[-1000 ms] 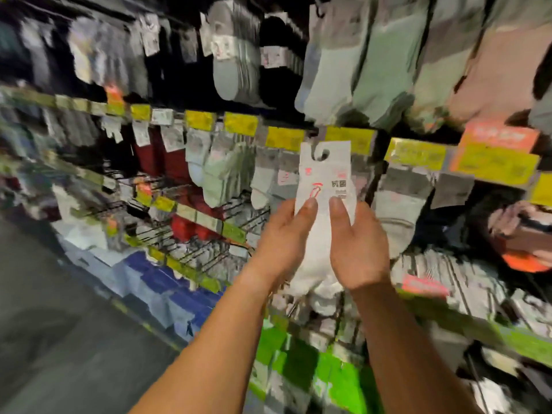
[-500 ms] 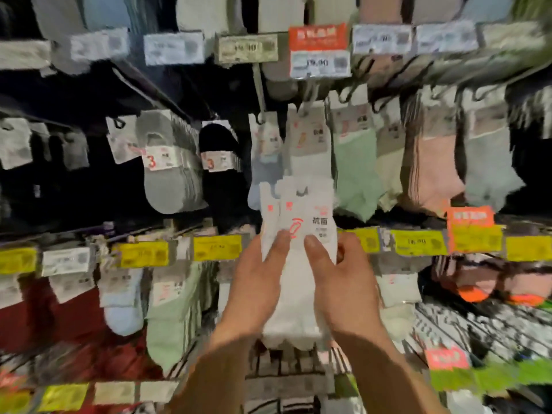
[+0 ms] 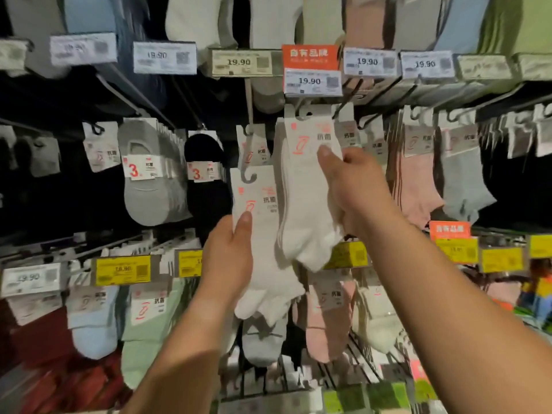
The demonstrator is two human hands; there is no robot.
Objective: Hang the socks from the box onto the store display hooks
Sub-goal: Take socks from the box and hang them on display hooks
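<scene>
Left hand [image 3: 228, 264]: fingers curled behind a pack of white socks [image 3: 263, 243], thumb pressed flat on the front of its card header. The pack is gripped between thumb and fingers and held upright, its plastic hanger loop [image 3: 249, 176] free in the air, below the row of hooks and not engaged on any of them.

Right hand [image 3: 355, 189]: thumb pressed on the front of a second white sock pack [image 3: 307, 186], fingers wrapped behind it, so the pack is pinched near its header. This pack sits higher than the left one and just to its right, the two overlapping at their edges. Its header top lies at the display hook [image 3: 303, 106] beneath the orange-topped price tag [image 3: 310, 70]; whether the header hole is threaded on the hook cannot be confirmed, as the area is blurred.

Surroundings: to the left hang grey no-show socks [image 3: 149, 186] and black socks [image 3: 206, 186], each with a band marked "3". To the right hang pink socks [image 3: 415, 180] and pale blue socks [image 3: 463, 180]. A row of white price labels reading 19.90 runs along the rail above. Yellow price labels [image 3: 122, 270] line the rail below, with green socks [image 3: 143, 333] and red socks [image 3: 41, 339] hanging beneath.
</scene>
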